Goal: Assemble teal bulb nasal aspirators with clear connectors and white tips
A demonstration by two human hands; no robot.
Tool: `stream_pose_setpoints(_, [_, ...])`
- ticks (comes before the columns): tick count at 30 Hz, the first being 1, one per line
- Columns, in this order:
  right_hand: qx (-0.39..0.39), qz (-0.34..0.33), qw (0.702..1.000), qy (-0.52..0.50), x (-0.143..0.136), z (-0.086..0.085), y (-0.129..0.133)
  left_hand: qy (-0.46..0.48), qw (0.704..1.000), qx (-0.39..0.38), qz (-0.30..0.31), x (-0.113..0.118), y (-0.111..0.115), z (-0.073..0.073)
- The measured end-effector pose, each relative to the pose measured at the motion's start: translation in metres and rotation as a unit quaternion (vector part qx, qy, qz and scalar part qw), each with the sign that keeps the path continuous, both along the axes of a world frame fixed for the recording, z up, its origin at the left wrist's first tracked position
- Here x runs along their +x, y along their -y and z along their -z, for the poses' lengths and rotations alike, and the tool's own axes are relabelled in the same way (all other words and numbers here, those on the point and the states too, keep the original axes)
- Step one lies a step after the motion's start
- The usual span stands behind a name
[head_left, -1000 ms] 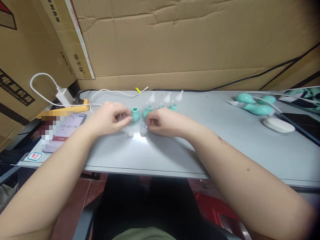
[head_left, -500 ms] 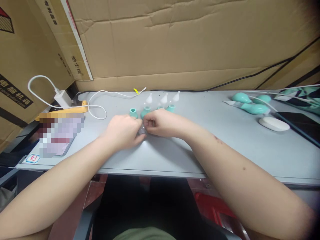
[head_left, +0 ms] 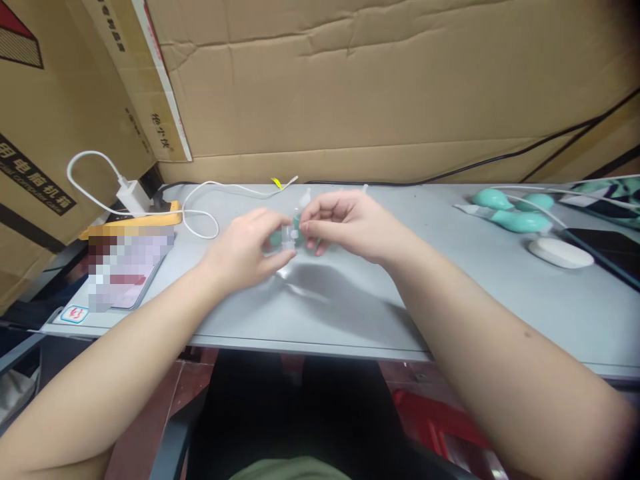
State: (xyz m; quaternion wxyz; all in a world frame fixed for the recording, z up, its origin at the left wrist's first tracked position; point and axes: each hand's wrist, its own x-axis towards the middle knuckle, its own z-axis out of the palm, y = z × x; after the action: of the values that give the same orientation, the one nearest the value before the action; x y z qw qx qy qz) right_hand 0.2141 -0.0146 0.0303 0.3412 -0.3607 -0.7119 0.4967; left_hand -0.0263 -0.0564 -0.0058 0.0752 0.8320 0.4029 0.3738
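My left hand (head_left: 250, 247) pinches a small clear plastic cylinder (head_left: 287, 237) between thumb and fingers, a little above the desk. A small whitish stub shows on the cylinder's right side. Just right of it, my right hand (head_left: 345, 223) is curled with thumb and fingertips together; whatever they hold is hidden. Behind the hands, a teal bulb (head_left: 297, 219) is partly visible, with a white pointed tip (head_left: 305, 198) beyond it. Another white tip (head_left: 365, 189) pokes out above my right hand. The remaining pieces there are covered by my hands.
On the right lie several teal bulbs (head_left: 520, 221), a white rounded case (head_left: 560, 253) and a dark phone (head_left: 605, 250). To the left are a phone (head_left: 150, 273), a yellow power strip (head_left: 167, 213) and a white charger (head_left: 134, 197) with its cable. Cardboard (head_left: 375, 87) stands behind the desk.
My hands have risen and drawn slightly apart, bringing the clear cylinder into plainer view. My right hand now covers most of the teal bulbs and white tips behind it.
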Motion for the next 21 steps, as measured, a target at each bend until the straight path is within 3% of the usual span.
stream_pose_setpoints(4, [-0.040,0.010,0.992,-0.119,-0.010,0.009,-0.001,0.172,0.976,-0.130,0.041,0.002,-0.001,0.000])
stream_pose_setpoints(7, [-0.056,0.008,0.986,-0.160,-0.016,0.015,-0.001,0.263,0.946,-0.178,0.062,0.005,-0.002,-0.002])
stream_pose_setpoints(11, [-0.043,0.000,0.985,-0.168,-0.017,0.018,-0.001,0.328,0.925,-0.180,0.066,0.004,-0.007,-0.003])
stream_pose_setpoints(21, [0.014,-0.011,0.977,-0.211,-0.017,0.025,-0.005,0.335,0.931,-0.129,0.070,-0.004,-0.016,0.004])
